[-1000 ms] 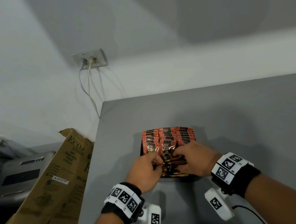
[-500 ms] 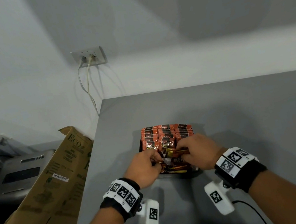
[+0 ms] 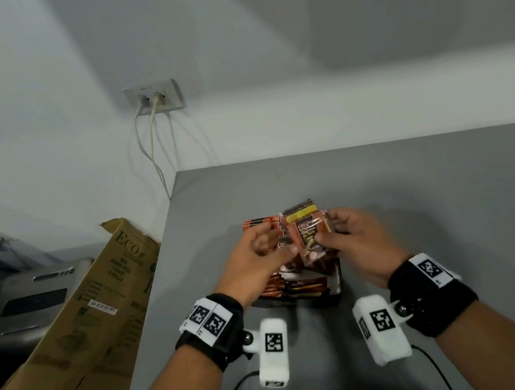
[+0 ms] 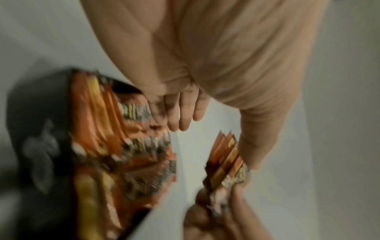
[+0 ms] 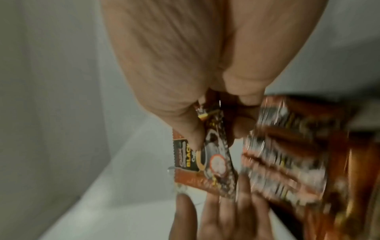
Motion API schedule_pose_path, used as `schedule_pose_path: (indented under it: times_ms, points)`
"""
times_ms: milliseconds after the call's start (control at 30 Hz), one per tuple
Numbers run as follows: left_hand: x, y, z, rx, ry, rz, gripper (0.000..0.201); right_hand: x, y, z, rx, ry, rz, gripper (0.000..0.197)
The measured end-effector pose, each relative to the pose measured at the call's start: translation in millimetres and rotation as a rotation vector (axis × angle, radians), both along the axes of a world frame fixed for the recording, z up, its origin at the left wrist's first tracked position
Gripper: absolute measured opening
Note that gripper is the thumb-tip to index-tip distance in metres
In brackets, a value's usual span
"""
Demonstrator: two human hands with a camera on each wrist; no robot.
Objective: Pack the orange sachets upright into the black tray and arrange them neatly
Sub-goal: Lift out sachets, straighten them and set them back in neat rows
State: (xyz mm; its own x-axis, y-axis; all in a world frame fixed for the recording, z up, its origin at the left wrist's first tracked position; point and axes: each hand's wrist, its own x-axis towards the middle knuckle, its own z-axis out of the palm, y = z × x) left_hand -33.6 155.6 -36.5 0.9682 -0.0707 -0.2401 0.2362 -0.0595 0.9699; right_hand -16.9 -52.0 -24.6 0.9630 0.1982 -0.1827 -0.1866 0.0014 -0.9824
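Observation:
On the grey table stands the black tray (image 3: 339, 287). Orange sachets (image 3: 256, 224) stand upright in its far part, and loose ones (image 3: 298, 288) lie flat in the near part. Above the tray, my right hand (image 3: 318, 237) pinches a small bunch of sachets (image 3: 307, 230) between thumb and fingers (image 5: 193, 129). My left hand (image 3: 278, 249) is beside the bunch: its thumb (image 4: 246, 146) touches the bunch's edge (image 4: 226, 159), while its fingers (image 4: 180, 116) stay relaxed and clear of it. The wrist views are blurred; the tray (image 4: 37, 113) shows at the left wrist view's left.
A brown cardboard box (image 3: 92, 308) leans at the table's left edge, with a grey device (image 3: 27, 302) beyond it. A wall socket with two cables (image 3: 154, 98) sits behind the table's left corner. Bare grey tabletop (image 3: 452, 197) stretches to the right of the tray.
Both hands have risen from the near part of the tray. A bunch of sachets came up with them and is now held above the tray.

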Motion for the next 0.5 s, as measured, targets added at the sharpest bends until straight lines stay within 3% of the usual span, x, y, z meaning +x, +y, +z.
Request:
schedule_pose_path:
  times_ms: [67, 133, 167, 233, 300, 333, 400, 500]
  points:
    - [1.1, -17.7, 10.3, -0.388, 0.081, 0.049, 0.051, -10.5, 16.7, 12.0, 0.244, 0.097, 0.08, 0.025]
    - [2.1, -29.2, 19.9, -0.617, 0.173, 0.059, 0.034, -18.4, 28.5, 18.9, 0.272, 0.133, 0.149, 0.031]
    - [2.8, -31.2, 22.0, -0.643, 0.204, 0.063, 0.031, -20.2, 31.9, 20.7, 0.189, 0.099, 0.149, 0.029]
    - [6.8, -30.8, 21.7, -0.606, 0.246, 0.13, 0.035, -18.3, 29.4, 26.4, -0.21, -0.099, 0.055, 0.022]
    - [7.8, -29.5, 25.6, -0.565, 0.275, 0.203, 0.053, -15.6, 22.0, 36.0, -0.578, -0.329, 0.011, 0.056]
    - [8.0, -29.5, 27.0, -0.564, 0.279, 0.216, 0.059, -14.6, 19.4, 41.1, -0.64, -0.389, 0.103, 0.08]
    - [6.8, -32.7, 29.4, -0.574, 0.244, 0.184, 0.047, -11.3, 17.6, 46.3, -0.71, -0.444, 0.353, 0.111]
    - [2.2, -35.8, 29.4, -0.642, 0.223, 0.095, 0.031, -5.1, 19.1, 41.6, -0.782, -0.533, 0.417, 0.102]
